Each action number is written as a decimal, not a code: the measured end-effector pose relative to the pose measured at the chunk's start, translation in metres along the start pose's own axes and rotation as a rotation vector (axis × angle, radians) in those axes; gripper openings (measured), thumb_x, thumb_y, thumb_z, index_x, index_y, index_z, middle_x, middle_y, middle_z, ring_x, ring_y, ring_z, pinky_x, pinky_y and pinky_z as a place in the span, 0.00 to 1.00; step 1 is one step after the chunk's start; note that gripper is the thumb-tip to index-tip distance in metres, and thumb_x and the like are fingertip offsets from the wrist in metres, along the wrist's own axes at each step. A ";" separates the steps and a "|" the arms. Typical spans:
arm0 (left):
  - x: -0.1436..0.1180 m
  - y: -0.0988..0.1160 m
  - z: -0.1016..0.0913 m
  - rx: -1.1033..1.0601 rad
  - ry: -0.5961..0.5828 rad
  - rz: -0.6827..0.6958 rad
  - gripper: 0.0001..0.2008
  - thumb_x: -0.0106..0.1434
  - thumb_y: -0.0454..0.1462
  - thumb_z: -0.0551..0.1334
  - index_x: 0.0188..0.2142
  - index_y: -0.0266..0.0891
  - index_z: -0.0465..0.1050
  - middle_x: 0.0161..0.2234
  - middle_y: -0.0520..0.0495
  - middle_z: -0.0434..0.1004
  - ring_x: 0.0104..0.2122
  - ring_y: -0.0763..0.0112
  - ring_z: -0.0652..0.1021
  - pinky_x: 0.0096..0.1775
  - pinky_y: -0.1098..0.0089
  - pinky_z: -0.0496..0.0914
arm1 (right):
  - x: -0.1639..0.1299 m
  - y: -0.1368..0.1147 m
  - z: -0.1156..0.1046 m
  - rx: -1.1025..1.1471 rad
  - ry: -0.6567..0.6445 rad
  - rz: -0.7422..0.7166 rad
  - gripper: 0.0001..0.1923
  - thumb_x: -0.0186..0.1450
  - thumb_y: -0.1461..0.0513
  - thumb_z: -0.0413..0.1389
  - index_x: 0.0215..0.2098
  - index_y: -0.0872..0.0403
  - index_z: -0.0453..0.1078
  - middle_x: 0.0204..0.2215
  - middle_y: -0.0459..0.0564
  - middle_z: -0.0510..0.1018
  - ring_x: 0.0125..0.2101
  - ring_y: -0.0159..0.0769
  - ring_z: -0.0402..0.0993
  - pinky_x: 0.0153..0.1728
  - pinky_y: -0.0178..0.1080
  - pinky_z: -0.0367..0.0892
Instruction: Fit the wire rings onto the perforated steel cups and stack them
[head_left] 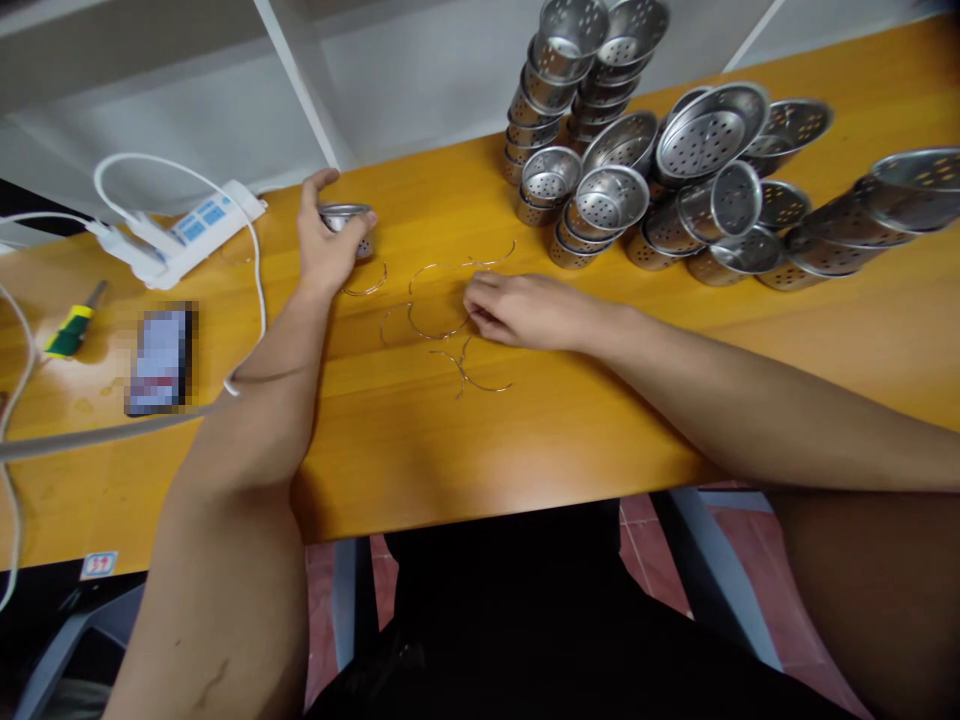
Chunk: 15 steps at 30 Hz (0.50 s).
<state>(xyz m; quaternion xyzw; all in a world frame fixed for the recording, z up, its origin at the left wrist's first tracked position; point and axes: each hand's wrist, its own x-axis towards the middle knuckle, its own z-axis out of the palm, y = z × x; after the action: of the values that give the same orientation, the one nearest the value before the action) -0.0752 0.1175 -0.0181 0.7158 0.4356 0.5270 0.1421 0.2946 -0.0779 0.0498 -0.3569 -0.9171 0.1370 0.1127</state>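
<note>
My left hand is at the back of the table, its thumb and fingers curled around a small perforated metal cup. Part of the cup is hidden by the thumb. Right of it, my right hand rests low over the table with its fingertips pressed together among thin curved wires. What those fingers pinch, if anything, is hidden. Several wire pieces lie loose between and in front of the hands, and one curved wire lies just below the cup.
Stacked perforated metal cups fill the back right, some leaning or lying on their sides. At left are a white power strip with cables, a phone and a green-yellow screwdriver. The wooden table's front edge is near my lap.
</note>
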 end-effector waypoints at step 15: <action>0.015 -0.020 -0.006 0.029 -0.080 -0.270 0.61 0.50 0.93 0.61 0.63 0.56 0.63 0.42 0.54 0.80 0.44 0.58 0.74 0.47 0.49 0.67 | 0.006 0.044 0.015 0.198 0.258 -0.224 0.08 0.77 0.65 0.60 0.51 0.52 0.81 0.44 0.53 0.84 0.38 0.40 0.75 0.43 0.42 0.69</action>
<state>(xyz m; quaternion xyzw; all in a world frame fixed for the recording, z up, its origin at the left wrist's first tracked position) -0.0888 0.1398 -0.0195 0.6731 0.5294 0.4679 0.2186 0.3137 -0.0452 0.0219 -0.2543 -0.9111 0.1663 0.2786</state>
